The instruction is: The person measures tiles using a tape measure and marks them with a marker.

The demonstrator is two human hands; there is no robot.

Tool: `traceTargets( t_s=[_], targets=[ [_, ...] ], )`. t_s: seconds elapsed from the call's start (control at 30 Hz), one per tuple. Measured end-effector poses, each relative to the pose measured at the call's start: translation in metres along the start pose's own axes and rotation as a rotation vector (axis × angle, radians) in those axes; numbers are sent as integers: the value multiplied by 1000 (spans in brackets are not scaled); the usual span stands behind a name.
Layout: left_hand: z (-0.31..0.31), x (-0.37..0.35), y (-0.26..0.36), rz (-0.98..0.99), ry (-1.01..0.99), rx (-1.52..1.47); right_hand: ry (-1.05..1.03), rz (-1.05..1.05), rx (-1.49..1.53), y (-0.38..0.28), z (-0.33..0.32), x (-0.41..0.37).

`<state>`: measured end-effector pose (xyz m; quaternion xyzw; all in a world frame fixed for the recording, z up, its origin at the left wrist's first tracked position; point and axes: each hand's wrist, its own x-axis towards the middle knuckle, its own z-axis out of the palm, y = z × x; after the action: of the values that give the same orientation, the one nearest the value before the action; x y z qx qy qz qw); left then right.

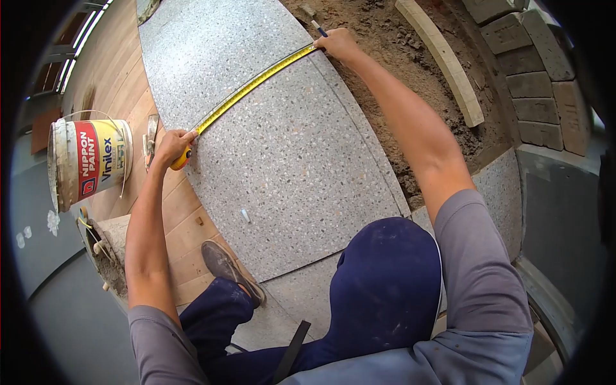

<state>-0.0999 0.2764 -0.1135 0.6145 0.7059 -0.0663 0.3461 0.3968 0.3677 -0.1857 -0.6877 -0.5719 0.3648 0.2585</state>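
A yellow tape measure [256, 81] is stretched across a grey speckled slab [289, 154]. My left hand [173, 146] is closed on its yellow case at the slab's left edge. Near the slab's right edge, my right hand [338, 45] pinches the far end of the tape and also holds a dark pencil or pen [319, 29] that points up and left. A thin line runs along the slab close to its right edge. On the slab's lower part lies a small pale piece [245, 215].
A paint bucket [93, 157] stands on the wood-look floor [183, 212] at left, near a trowel-like tool [151, 138] and a mortar-smeared container [109, 256]. Rough soil [385, 70] with a pale wooden strip [443, 58] lies at right, beside stacked bricks [536, 83].
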Motion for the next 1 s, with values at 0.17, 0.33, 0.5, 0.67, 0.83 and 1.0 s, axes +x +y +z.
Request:
traceTargets(
  t_s=[0.17, 0.33, 0.5, 0.67, 0.83, 1.0],
  targets=[
    [-2, 5, 1, -32, -32, -2, -33, -31, -51, 1, -4, -1],
    [-6, -3, 17, -73, -45, -45, -50, -109, -147, 3, -5, -1],
    [-9, 2, 15, -85, -53, -36, -57, -195, -212, 1, -13, -10],
    [-4, 9, 7, 1, 3, 74, -11, -101, -56, 7, -6, -6],
    [-3, 11, 6, 14, 8, 84, 235, -46, 197, 1, -14, -7],
    [-3, 10, 5, 22, 8, 50, 46, 10, 440, -23, -32, -20]
  ],
)
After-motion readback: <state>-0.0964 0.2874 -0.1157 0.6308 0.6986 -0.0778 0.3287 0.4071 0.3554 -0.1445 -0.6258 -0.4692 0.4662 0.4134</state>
